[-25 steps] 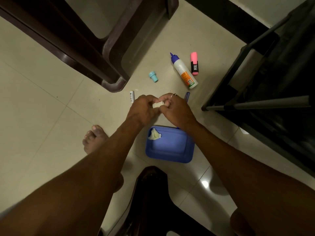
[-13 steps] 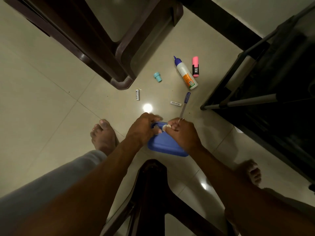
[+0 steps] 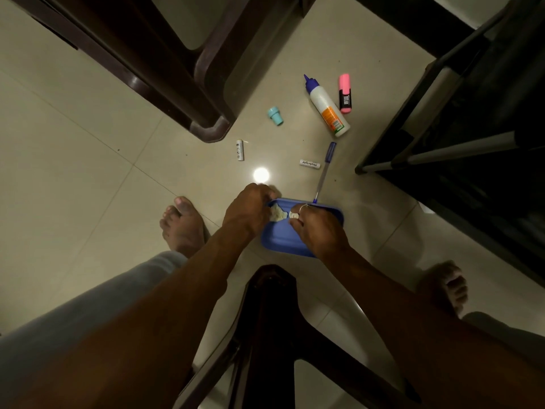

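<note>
Head view: our hands have dropped from mid-air into the blue tray [image 3: 283, 245]. Our right hand [image 3: 320, 230] pinches a small white piece [image 3: 294, 215] just beside the crumpled wad [image 3: 277, 214] in the tray's far-left corner. Our left hand [image 3: 247, 211] curls over that wad, but we cannot tell its grip. Likely we are depositing scraps. The pen [image 3: 324, 169] touches the far rim, the stool leg [image 3: 274, 305] crowds the near side, and the floor [image 3: 88, 187] lies open to the left.

We read "Heybright", black letters, along small white tube [image 3: 310, 164]. White lettering on black band of pink highlighter [image 3: 345, 94]: too blurred for us to read. Print on orange label of glue bottle [image 3: 328, 109]: too small. Dark marks on second white tube [image 3: 240, 149]: illegible.
</note>
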`<state>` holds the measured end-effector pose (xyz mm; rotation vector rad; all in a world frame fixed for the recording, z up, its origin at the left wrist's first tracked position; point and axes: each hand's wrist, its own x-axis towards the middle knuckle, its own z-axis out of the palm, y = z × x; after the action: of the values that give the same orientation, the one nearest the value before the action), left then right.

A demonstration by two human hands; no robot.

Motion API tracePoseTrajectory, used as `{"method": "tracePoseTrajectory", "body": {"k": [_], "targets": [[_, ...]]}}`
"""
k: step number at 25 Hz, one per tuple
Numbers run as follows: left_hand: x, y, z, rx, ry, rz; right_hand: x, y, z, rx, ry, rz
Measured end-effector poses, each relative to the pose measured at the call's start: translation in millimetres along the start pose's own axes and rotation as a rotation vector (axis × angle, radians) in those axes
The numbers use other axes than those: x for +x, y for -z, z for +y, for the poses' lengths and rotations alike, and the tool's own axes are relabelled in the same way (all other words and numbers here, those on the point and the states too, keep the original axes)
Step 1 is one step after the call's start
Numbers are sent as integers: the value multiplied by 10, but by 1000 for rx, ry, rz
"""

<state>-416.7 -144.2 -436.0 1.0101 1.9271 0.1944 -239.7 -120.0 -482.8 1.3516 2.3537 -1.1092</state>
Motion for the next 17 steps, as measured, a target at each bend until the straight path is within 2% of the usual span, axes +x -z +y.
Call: {"method": "tracePoseTrajectory", "body": {"k": [3,9,12,17], "targets": [[24,-1,-22,24,18,0,46,-33,-34,-48,-72,-48],[34,56,57,-15,52,22,-33,153,-141,-51,15,138],[98,124,160,2,56,63,187,386,-218,-73,40,151],[392,286,318,71,55,175,801,693,-365,-70,181,395]]}}
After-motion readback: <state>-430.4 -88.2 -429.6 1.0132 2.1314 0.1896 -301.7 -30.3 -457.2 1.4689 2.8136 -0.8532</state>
